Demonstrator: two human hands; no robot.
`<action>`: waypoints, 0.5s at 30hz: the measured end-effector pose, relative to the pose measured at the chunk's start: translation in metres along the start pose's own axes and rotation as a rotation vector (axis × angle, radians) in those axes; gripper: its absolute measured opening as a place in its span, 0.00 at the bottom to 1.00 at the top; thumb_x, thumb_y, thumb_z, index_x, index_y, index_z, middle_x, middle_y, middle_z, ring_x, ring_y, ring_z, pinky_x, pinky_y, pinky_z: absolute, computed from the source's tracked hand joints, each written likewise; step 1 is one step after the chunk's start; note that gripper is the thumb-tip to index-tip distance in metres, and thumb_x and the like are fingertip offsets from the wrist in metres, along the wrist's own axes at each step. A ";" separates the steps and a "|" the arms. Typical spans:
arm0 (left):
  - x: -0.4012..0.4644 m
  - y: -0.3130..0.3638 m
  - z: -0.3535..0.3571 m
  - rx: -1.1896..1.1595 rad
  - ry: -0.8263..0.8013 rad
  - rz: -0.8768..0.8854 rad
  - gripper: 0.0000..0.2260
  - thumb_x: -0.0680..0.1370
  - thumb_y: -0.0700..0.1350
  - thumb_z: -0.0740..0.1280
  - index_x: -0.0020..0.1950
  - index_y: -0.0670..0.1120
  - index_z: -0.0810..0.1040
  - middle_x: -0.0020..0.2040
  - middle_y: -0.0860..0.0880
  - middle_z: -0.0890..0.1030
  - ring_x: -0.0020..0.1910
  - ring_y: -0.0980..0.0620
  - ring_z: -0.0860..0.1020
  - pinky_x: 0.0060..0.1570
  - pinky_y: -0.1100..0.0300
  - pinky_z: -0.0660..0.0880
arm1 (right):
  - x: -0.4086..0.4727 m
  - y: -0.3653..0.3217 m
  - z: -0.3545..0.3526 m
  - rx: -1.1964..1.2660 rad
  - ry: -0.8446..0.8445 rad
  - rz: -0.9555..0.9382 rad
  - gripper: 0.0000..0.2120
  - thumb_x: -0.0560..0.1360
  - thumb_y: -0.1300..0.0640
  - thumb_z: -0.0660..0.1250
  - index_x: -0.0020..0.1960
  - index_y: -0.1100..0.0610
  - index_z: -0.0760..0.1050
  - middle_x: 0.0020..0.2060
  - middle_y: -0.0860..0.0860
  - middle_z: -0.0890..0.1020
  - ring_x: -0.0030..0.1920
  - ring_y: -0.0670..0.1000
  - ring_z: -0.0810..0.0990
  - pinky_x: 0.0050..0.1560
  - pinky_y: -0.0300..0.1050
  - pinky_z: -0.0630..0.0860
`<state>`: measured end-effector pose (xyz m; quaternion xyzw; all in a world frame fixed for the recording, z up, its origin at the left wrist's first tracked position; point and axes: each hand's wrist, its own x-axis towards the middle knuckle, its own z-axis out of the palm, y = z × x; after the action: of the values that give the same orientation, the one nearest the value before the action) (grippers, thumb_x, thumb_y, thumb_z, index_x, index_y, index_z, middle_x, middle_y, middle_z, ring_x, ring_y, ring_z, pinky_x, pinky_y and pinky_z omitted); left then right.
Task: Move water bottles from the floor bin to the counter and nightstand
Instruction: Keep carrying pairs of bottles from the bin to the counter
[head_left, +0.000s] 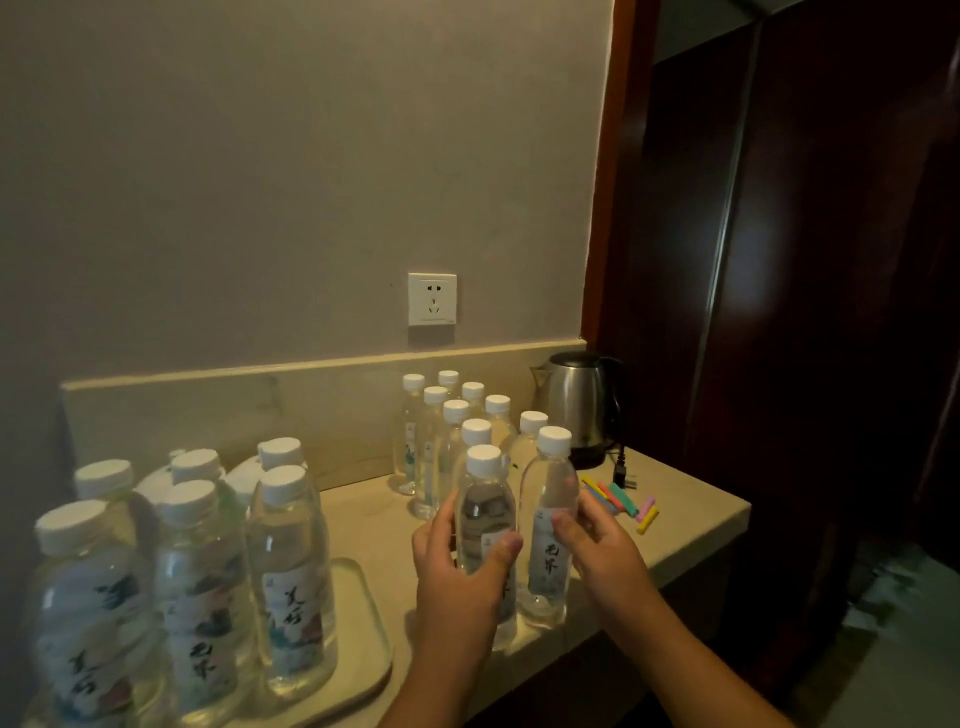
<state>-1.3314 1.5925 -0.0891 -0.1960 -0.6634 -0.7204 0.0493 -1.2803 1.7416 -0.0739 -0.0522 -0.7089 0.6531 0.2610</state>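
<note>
Head view: both hands are at the front edge of a beige counter (691, 525), each wrapped around an upright water bottle. The left hand (457, 566) grips the left bottle (485, 512), thumb across its front and fingers curled behind. The right hand (597, 545) grips the right bottle (545, 514), fingers curled around its right side. The 2 bottles stand just beside each other, their bases on or very close to the counter; which one cannot tell.

Right behind them a cluster of about 8 more bottles (452, 431) with white caps stands upright on the counter, running back toward the wall. To the left, another group of bottles (283, 577) stands on a pale tray (363, 649) close to the camera.

A steel kettle (579, 402) sits in the back right corner of the counter, near the dark wooden panel (805, 312). In front of the kettle, a few small colored sticks (626, 501) lie scattered on the counter, just beside the right hand. A white wall socket (432, 299) is mounted above the counter's backsplash.
</note>
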 end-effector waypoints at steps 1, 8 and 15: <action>-0.001 0.000 0.004 0.009 0.018 0.008 0.27 0.74 0.49 0.76 0.66 0.67 0.68 0.59 0.64 0.68 0.57 0.63 0.74 0.55 0.61 0.72 | 0.005 0.006 -0.004 -0.013 -0.005 0.005 0.16 0.74 0.40 0.68 0.60 0.26 0.75 0.64 0.39 0.79 0.58 0.40 0.82 0.43 0.35 0.81; -0.005 -0.007 0.023 0.171 0.165 0.024 0.33 0.74 0.52 0.76 0.74 0.66 0.63 0.64 0.58 0.65 0.65 0.55 0.70 0.65 0.53 0.71 | 0.028 0.026 -0.028 -0.022 -0.135 0.027 0.26 0.73 0.38 0.67 0.71 0.36 0.71 0.69 0.42 0.75 0.64 0.43 0.77 0.48 0.39 0.79; -0.007 -0.008 0.039 0.339 0.248 0.078 0.42 0.67 0.74 0.62 0.78 0.67 0.51 0.80 0.68 0.48 0.76 0.58 0.59 0.73 0.41 0.67 | 0.037 0.027 -0.039 0.044 -0.266 -0.001 0.23 0.70 0.31 0.68 0.65 0.29 0.71 0.69 0.41 0.72 0.66 0.44 0.73 0.61 0.50 0.76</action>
<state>-1.3189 1.6303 -0.0973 -0.1204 -0.7557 -0.6148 0.1907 -1.3025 1.7955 -0.0883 0.0407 -0.7229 0.6695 0.1659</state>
